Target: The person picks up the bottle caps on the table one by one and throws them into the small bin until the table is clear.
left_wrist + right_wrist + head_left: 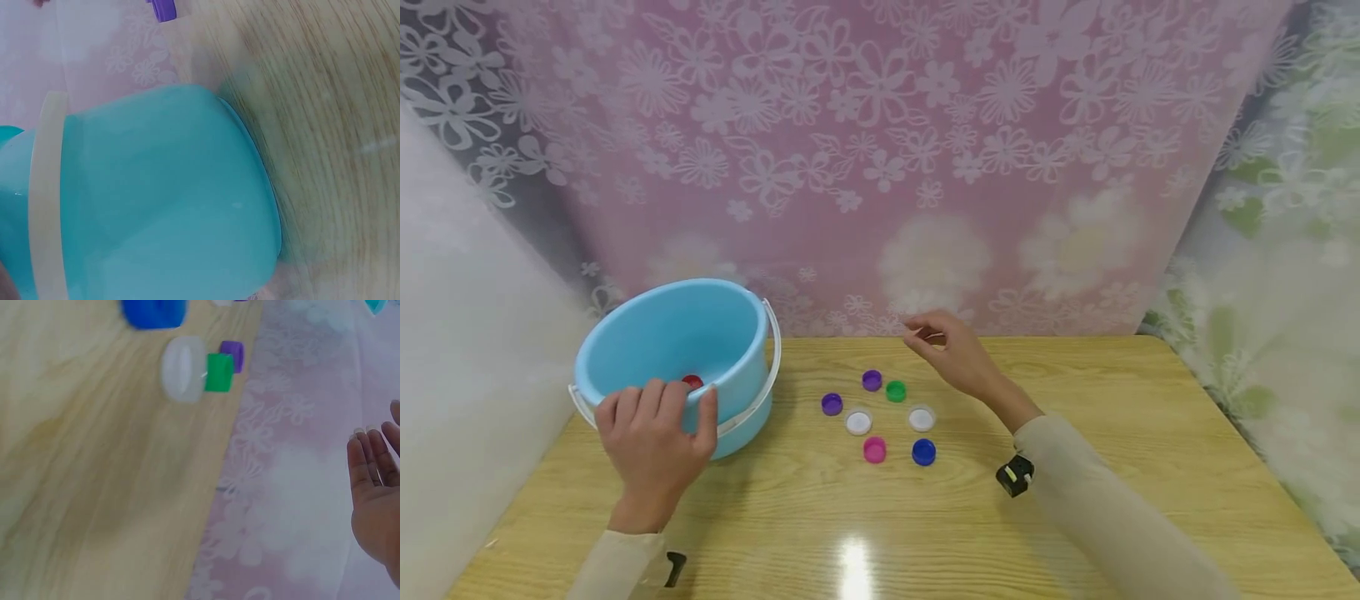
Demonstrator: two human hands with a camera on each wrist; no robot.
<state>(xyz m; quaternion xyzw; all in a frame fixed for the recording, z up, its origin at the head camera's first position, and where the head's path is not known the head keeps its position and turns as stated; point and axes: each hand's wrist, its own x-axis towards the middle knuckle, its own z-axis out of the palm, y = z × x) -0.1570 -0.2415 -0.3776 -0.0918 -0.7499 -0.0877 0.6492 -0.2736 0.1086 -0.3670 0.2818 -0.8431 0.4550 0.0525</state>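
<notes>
At the left of the head view, my left hand (658, 433) grips the near rim of a light blue bucket (748, 358), fingers over the edge and thumb at the right. The bucket tilts towards me, and a red item (692, 382), partly hidden, shows inside it. My right hand (955, 354) hovers above the far part of the table, fingers loosely bent, holding nothing visible. Nearest to it are a green bottle cap (896, 391) and a white lid (921, 418). Also lying there are purple caps (872, 380), another white lid (859, 422), a pink cap (875, 450) and a blue cap (924, 452).
A white handle (773, 350) hangs round the bucket's side. The wooden table (820, 533) ends at the back against a pink flowered curtain (850, 167). Pale sheeting (467, 333) lines the left side and a flowered curtain (1270, 333) the right.
</notes>
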